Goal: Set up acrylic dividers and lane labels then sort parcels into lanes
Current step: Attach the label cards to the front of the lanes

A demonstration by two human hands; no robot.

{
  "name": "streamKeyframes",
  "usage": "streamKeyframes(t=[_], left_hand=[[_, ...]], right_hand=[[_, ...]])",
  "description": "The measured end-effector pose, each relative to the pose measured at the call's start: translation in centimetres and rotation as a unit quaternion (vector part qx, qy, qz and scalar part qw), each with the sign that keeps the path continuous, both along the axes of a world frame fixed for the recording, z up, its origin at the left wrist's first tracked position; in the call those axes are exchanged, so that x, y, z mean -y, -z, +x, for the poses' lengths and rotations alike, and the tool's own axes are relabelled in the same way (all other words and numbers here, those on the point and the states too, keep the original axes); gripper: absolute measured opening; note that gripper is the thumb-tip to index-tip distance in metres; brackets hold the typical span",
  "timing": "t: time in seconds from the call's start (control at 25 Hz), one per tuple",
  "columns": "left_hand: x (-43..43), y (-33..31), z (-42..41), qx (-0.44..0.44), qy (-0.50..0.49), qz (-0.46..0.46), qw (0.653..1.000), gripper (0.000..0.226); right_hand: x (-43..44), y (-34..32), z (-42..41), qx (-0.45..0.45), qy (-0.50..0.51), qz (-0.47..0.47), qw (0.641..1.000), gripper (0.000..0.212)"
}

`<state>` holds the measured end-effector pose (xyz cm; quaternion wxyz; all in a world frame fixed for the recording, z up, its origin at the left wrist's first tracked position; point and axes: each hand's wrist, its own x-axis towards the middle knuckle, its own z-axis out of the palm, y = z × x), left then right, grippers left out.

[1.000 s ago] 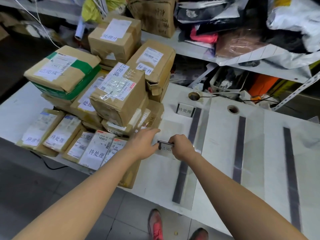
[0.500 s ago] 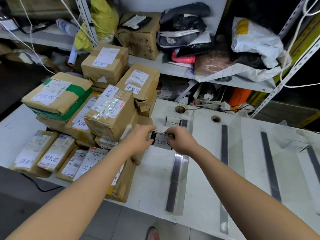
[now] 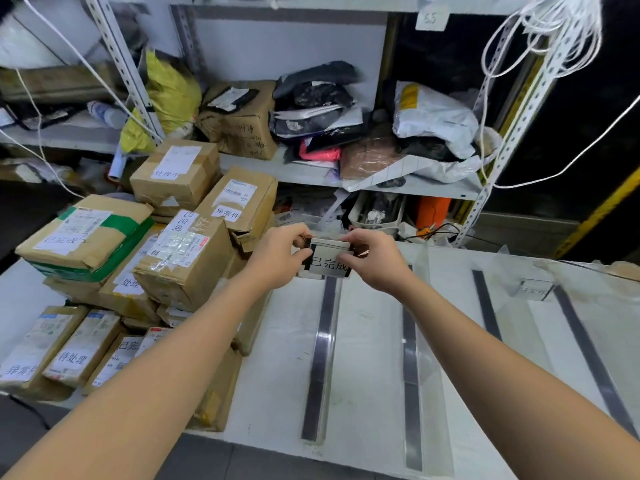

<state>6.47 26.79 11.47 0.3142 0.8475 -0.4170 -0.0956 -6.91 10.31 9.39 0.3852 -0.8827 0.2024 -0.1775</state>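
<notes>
Dividers [image 3: 320,351] set out on table [image 3: 284,341]; left hand [image 3: 277,258] and right hand [image 3: 374,261] pinch lane label [image 3: 329,263] by its ends over leftmost divider's far end, unplaced; second label [image 3: 533,289] stands far right; parcels [image 3: 183,261] piled left, unsorted.

White table [image 3: 277,375].
Left half: stacked cardboard parcels [image 3: 183,268] with handwritten paper labels; flatter parcels [image 3: 69,355] laid side by side along the front edge.
Right half: four clear acrylic dividers [image 3: 322,358] on dark base strips, running front to back, well apart; small clear label stand [image 3: 535,289] between the two rightmost.
Behind table: metal shelf [image 3: 298,174], bearing brown carton [image 3: 242,123], yellow bag [image 3: 169,95], black and white mail bags [image 3: 433,123].
</notes>
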Motion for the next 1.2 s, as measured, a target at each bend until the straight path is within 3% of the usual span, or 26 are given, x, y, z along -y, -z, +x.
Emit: streamKeyframes(t=[0.64,1.04,1.2], left_hand=[[7.0,-0.5,-5.9,0.005,0.011,-0.056,0.998,0.025],[9.1,-0.8,-6.9,-0.05,0.09,-0.038,0.994,0.016],[10.6,-0.9,-7.4,-0.034,0.078,-0.053,0.995,0.017]], right_hand=[[6.4,-0.3,-6.3,0.026,0.027,0.003,0.999,0.017],[8.9,-0.4,-10.3,0.046,0.065,0.05,0.996,0.039],[10.5,-0.5,-11.7,0.057,0.088,0.042,0.994,0.037]])
